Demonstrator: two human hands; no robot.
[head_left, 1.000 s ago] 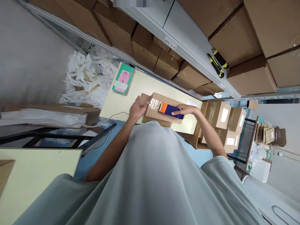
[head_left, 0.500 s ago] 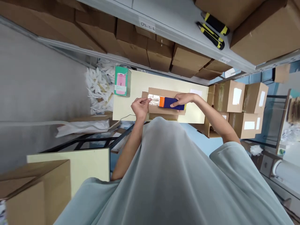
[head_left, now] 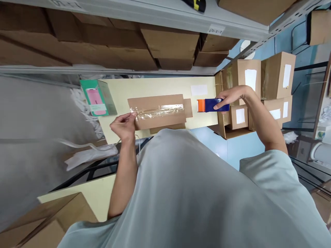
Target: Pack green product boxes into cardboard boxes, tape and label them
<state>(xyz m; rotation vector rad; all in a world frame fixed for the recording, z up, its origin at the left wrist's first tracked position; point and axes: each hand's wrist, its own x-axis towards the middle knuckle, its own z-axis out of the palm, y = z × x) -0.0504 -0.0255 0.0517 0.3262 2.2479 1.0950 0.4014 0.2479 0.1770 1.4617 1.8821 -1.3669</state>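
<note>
A cardboard box (head_left: 157,120) lies on the pale yellow tabletop, with a strip of shiny clear tape (head_left: 160,111) running along its middle. At the box's left edge, my left hand (head_left: 124,125) pinches the end of the tape between thumb and fingertips. Off to the right, past the box, my right hand (head_left: 230,97) grips a dark blue tape dispenser (head_left: 210,105) with an orange front end pointing left. A gap of bare tabletop separates the dispenser from the box. No tape is visible across that gap.
On the table's left end stands a green box (head_left: 95,98) with a pink picture. A white paper (head_left: 199,90) lies behind the dispenser. Stacked cartons (head_left: 245,77) stand at the right. A shelf (head_left: 155,24) with cartons overhangs the far side, and shredded paper (head_left: 82,106) shows at left.
My right hand and the dispenser have moved right, off the box. The tape now shows along the box's length. My left hand remains at its left edge. The camera view has shifted.
</note>
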